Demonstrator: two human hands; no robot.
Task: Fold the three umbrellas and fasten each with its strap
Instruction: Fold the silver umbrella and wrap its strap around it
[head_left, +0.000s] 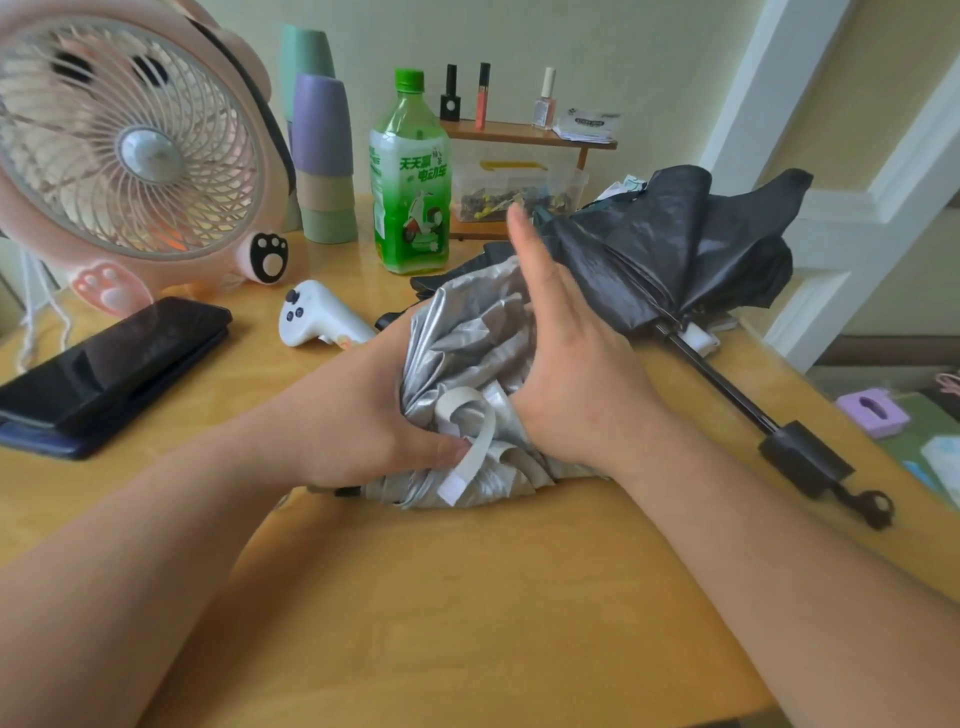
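Left hand (374, 415) grips the bunched silver umbrella (467, 343) from the left, thumb at its loose, curling white strap (478, 441). Right hand (566, 374) is flat, fingers straight, pressed against the canopy's right side. Fabric crinkled, metallic, lying mid-table (467, 597) between the hands; black umbrella (675, 244) just right, matte, half-collapsed, shaft extended.

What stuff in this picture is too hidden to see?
Head view:
- Handle of silver umbrella: mostly hidden by left hand and right hand.
- Third umbrella: only dark cloth shows behind the silver one; cannot tell.
- Box contents: small, blurred.
- Fan: cut by the left and top edges.
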